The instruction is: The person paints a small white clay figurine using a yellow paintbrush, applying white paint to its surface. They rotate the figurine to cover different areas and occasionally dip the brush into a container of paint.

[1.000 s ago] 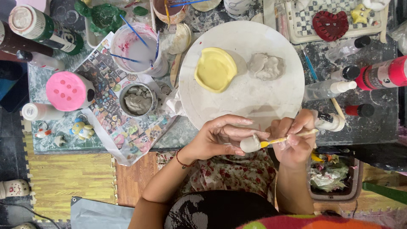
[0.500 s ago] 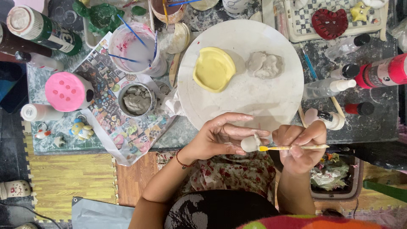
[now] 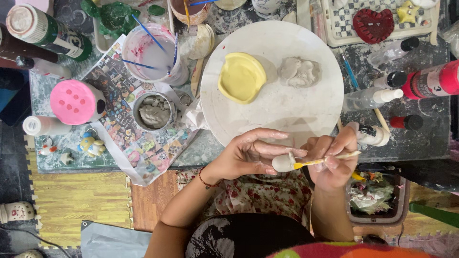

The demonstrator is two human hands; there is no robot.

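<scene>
My left hand pinches a small white clay piece between thumb and fingers, just below the near rim of the round white turntable. My right hand grips a thin paintbrush whose yellow tip touches the clay piece. On the turntable lie a yellow clay dish and a grey clay lump. Both hands hover over my lap, at the table's front edge.
A paint-water cup with brushes, a small tin of grey slip, a pink-lidded jar and a green bottle stand left. Paint bottles crowd the right. A checkered tray with a red heart sits far right; a bin below.
The right hand has turned the brush from a tilt to nearly level and drawn it slightly right, tip still on the clay piece. The left hand keeps holding the piece almost still.
</scene>
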